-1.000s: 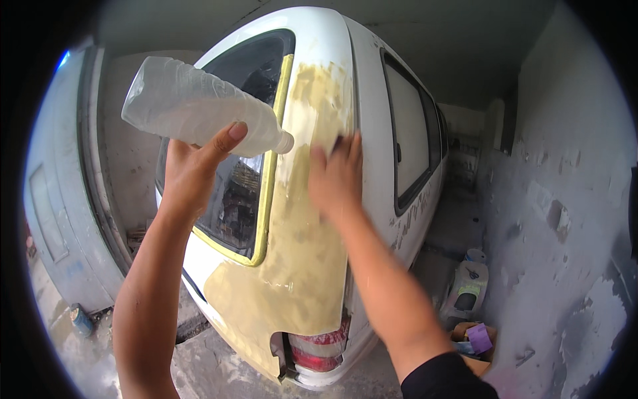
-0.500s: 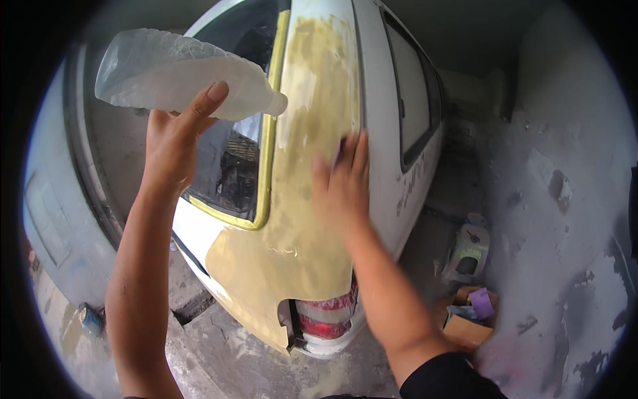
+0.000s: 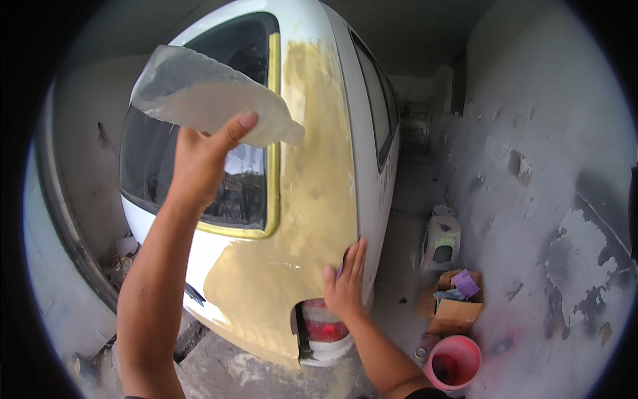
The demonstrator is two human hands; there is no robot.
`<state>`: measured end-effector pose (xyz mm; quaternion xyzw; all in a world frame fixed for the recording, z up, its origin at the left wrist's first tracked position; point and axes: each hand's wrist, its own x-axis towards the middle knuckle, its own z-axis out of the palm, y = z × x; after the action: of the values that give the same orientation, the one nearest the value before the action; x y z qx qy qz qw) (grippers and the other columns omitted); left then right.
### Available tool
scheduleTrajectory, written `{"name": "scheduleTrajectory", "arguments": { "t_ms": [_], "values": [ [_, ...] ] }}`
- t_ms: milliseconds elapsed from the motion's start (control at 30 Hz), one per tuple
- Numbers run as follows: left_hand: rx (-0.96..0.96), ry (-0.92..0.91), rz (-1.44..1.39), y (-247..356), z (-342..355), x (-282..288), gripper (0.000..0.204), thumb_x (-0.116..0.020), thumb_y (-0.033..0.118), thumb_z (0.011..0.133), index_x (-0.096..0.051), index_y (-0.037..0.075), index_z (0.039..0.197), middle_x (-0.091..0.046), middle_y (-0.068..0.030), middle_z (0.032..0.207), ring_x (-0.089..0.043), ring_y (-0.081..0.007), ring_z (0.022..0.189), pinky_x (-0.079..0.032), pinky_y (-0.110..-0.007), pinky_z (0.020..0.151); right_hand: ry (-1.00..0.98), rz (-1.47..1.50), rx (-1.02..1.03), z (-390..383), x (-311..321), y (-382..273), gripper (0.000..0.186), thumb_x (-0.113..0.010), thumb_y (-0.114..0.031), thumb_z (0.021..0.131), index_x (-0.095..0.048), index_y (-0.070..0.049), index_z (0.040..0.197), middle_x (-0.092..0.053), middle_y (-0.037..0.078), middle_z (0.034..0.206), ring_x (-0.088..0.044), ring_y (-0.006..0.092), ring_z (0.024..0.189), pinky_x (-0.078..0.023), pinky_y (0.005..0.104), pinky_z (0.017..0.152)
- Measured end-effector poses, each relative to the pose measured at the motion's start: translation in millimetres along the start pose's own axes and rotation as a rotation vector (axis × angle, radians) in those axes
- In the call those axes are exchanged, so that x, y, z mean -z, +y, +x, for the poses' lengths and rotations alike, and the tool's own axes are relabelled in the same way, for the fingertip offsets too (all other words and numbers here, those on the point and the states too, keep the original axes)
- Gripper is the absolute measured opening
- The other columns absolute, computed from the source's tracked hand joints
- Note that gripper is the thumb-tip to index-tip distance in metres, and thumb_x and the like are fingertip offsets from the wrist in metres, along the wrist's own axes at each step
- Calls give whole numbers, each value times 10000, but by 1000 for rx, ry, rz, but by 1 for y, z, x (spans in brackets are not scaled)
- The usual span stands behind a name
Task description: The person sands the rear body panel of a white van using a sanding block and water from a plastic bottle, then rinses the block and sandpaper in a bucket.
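A cloudy plastic bottle (image 3: 212, 96), part-filled with liquid, is gripped by my left hand (image 3: 209, 156) in front of the car's rear window. It lies tilted, its neck pointing right over the tan-filled body panel (image 3: 316, 153). My right hand (image 3: 347, 276) presses a piece of purple sandpaper (image 3: 343, 261) to the panel's lower right edge, just above the tail light (image 3: 324, 322). Most of the sandpaper is hidden under the palm and fingers. Yellow masking tape (image 3: 273, 133) borders the window (image 3: 239, 176). The panel looks damp and streaked in places.
To the right, on the floor, stand a pink bucket (image 3: 458, 356) and a cardboard box (image 3: 455, 316) with purple sheets in it. A pale plastic container (image 3: 442, 243) sits behind them. A patchy grey wall (image 3: 531, 219) runs alongside the car (image 3: 345, 60).
My right hand has slid down the panel with the sandpaper, from beside the window to just above the tail light. The bottle stays in my left hand; the view has shifted.
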<state>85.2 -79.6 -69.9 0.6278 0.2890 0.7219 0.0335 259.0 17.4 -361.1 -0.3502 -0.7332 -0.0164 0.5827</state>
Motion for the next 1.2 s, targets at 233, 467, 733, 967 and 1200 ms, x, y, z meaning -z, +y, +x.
{"name": "scheduleTrajectory", "arguments": {
  "t_ms": [233,467,733,967,1200],
  "values": [
    [-63,2,-41,11,13,15,560,-796,225,788,-512,-7,1211,-601,-126,1130,-575,-218,1074,-449,-342,932,29,-214,338,240,-1,-28,751,-447,-400,956,-213,143,1419,-120,351,1507,-128,474,1414,-130,488,1166],
    [-117,32,-29,5,41,20,544,-793,231,790,-520,-13,1193,-600,-127,1128,-573,-221,1077,-436,-358,953,-131,-259,387,394,9,-67,775,-327,-474,973,-112,70,1482,-27,250,1566,9,356,1464,-26,430,1188],
    [-264,85,-7,-15,87,-1,506,-780,235,800,-542,-18,1168,-612,-114,1098,-577,-207,1058,-464,-327,899,-105,-364,669,426,14,-59,710,-350,-429,981,-165,37,1482,-93,240,1562,-49,348,1464,-54,425,1193],
    [-317,140,43,-26,113,-3,505,-784,243,799,-555,-12,1171,-616,-111,1095,-577,-200,1051,-466,-321,889,-229,-405,840,370,28,-37,712,-317,-455,989,-158,27,1489,-89,199,1575,-23,314,1471,-50,413,1195],
    [-352,151,76,-29,119,-1,500,-783,243,801,-559,-17,1163,-625,-116,1079,-597,-206,1023,-471,-318,895,-165,-407,739,455,15,-75,700,-308,-458,992,-217,46,1470,-115,205,1570,-61,319,1468,-69,400,1195]
  ]
}}
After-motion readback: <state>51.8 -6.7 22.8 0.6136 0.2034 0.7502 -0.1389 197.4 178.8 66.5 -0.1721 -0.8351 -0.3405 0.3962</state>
